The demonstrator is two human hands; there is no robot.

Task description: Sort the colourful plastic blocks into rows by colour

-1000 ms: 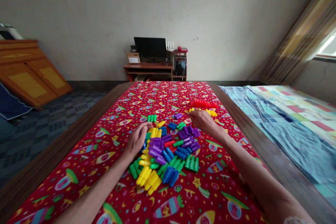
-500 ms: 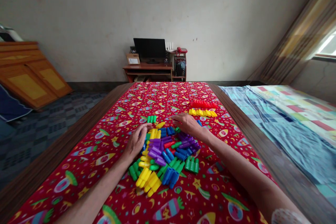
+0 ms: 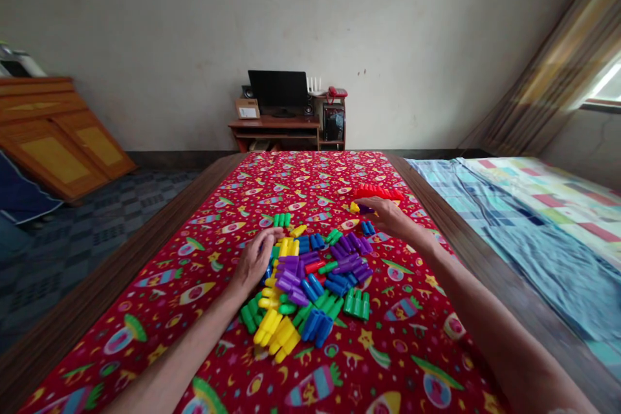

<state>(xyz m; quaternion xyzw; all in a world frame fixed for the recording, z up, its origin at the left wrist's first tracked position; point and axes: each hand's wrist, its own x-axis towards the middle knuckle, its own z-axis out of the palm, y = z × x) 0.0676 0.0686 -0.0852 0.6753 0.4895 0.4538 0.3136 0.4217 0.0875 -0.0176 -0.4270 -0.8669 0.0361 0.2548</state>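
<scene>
A heap of plastic peg blocks in yellow, purple, blue, green and red lies mid-table on a red rocket-print cloth. My left hand rests on the heap's left edge, fingers loosely spread over yellow and blue pieces. My right hand is beyond the heap at the right, pinching a small purple block. It covers most of a yellow row, whose end shows. A red row lies just behind it. A lone green block sits beyond the heap.
The wooden table edge runs along the right, with a bed under a patterned sheet beside it. A desk with a monitor stands at the far wall. A wooden cabinet is at the left.
My right hand went from the yellow row down to the heap's purple blocks, then back up to the yellow row with a purple block. My left hand barely moved.
</scene>
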